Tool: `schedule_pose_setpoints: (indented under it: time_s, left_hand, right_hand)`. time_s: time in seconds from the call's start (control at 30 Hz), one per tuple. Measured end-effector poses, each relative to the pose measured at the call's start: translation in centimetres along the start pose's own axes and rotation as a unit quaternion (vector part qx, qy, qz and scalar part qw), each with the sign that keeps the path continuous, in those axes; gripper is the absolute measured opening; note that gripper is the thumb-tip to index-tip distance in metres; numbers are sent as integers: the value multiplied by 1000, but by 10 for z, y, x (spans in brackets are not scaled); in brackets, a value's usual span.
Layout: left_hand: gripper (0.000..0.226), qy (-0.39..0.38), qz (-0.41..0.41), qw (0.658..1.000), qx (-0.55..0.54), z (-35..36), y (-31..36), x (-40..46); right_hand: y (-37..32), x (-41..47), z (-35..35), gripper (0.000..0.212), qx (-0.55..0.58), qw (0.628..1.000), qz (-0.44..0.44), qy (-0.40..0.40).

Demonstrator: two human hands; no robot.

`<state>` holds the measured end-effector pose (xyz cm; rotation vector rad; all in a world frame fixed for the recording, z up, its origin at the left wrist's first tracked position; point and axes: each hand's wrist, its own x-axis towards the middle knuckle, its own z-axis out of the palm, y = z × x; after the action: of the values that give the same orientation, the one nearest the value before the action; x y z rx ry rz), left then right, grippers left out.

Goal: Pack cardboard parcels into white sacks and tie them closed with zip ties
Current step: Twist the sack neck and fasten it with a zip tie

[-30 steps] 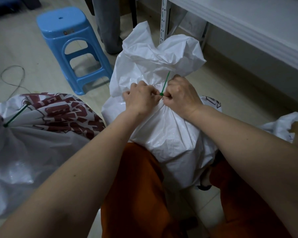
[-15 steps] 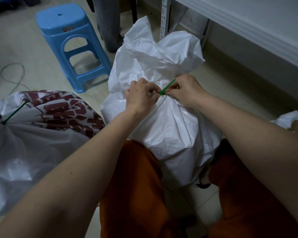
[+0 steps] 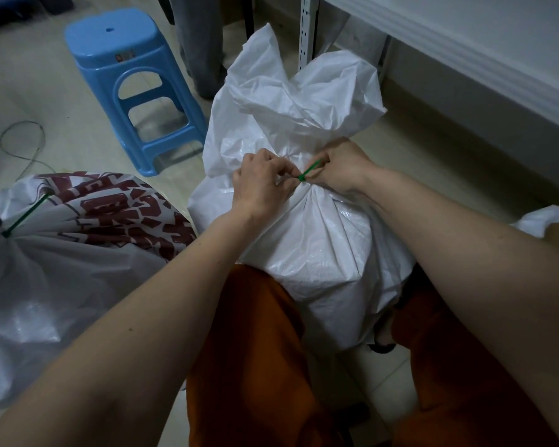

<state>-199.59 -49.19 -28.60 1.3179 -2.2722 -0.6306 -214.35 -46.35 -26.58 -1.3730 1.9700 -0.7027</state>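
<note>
At the gathered neck of the white sack [image 3: 320,253], the left hand [image 3: 262,185] pinched the head of the green zip tie [image 3: 309,170] while the right hand [image 3: 344,167] gripped its tail. The tail ran up and rightward from the head. A slipping pinch could, I judged, leave the neck loose.

Dim, flat indoor light; soft shadows; wide-angle bending at the edges.

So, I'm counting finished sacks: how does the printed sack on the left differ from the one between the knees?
The printed sack bears dark red lettering and lies untouched; the plain sack is all white, with both hands at its neck. Both necks carry green zip ties.
</note>
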Motion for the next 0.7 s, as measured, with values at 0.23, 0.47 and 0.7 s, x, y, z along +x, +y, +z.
schedule_pose_setpoints:
  time_s: [0.23,0.47,0.7]
  left_hand:
    - [12,30,9,997,72,-5,-3,-1]
    - [19,113,143,982,52,-10,9,-3]
    - [9,112,127,982,84,-12,7,-3]
  right_hand:
    - [10,-14,-11,19,49,999,-8,23]
    - [7,-18,-17,11,103,993,-10,60]
    - [10,-25,-21,20,74,996,-24,45]
